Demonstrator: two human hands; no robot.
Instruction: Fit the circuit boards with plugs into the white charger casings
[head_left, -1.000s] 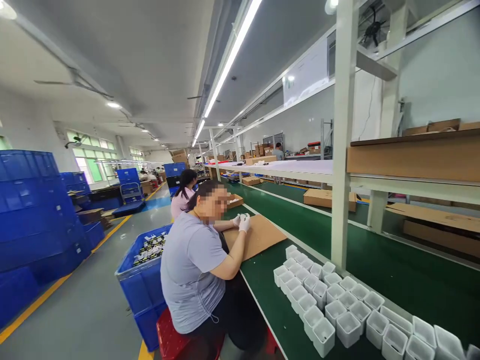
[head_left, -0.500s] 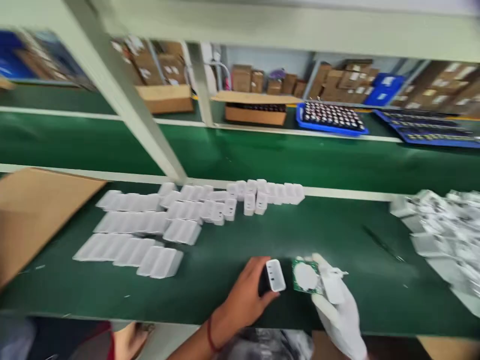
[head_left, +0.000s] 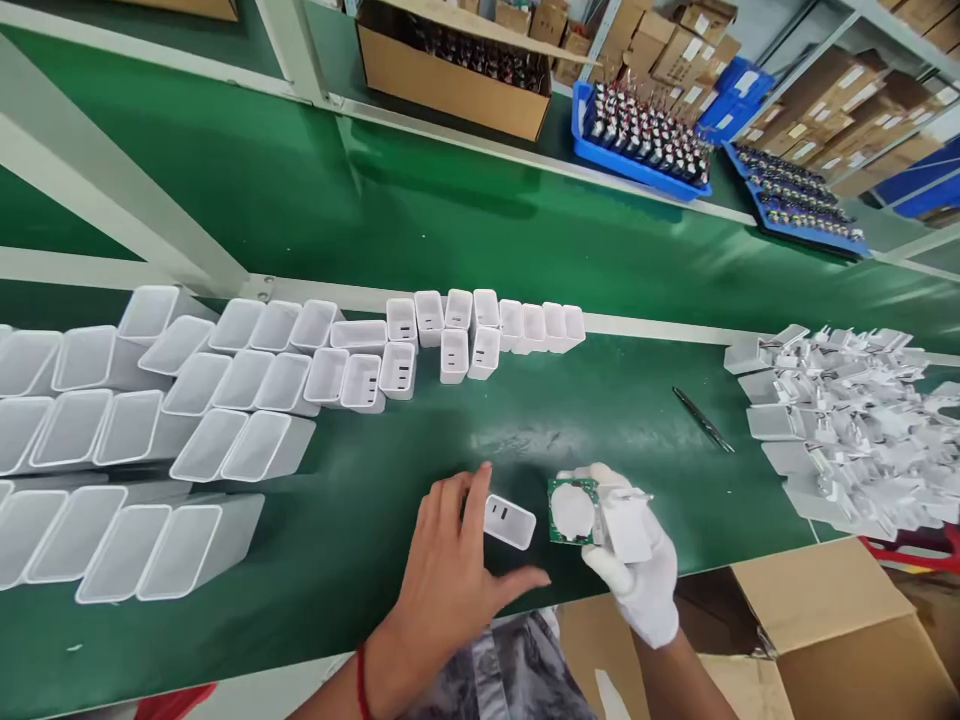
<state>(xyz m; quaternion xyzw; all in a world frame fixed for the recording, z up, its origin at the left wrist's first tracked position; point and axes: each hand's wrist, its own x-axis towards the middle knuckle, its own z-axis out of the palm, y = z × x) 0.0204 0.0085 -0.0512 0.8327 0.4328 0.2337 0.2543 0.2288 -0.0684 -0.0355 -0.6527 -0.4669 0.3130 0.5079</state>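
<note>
Presently my left hand (head_left: 450, 560) grips the light, rigid white housing (head_left: 510, 521) by its sides; my gloved right hand (head_left: 637, 560) pinches the fragile circuit board (head_left: 574, 511) by its edges.

Bench: a green mat (head_left: 360, 560) covers the near work surface.
Conveyor: a green belt (head_left: 420, 210) runs behind a pale rail (head_left: 645, 325).
Frame: a pale slanted post (head_left: 112, 215) crosses the left side.
Far side: cardboard boxes (head_left: 457, 65) and blue trays (head_left: 637, 135) line shelving.
Light: bright, even, overhead.
</note>
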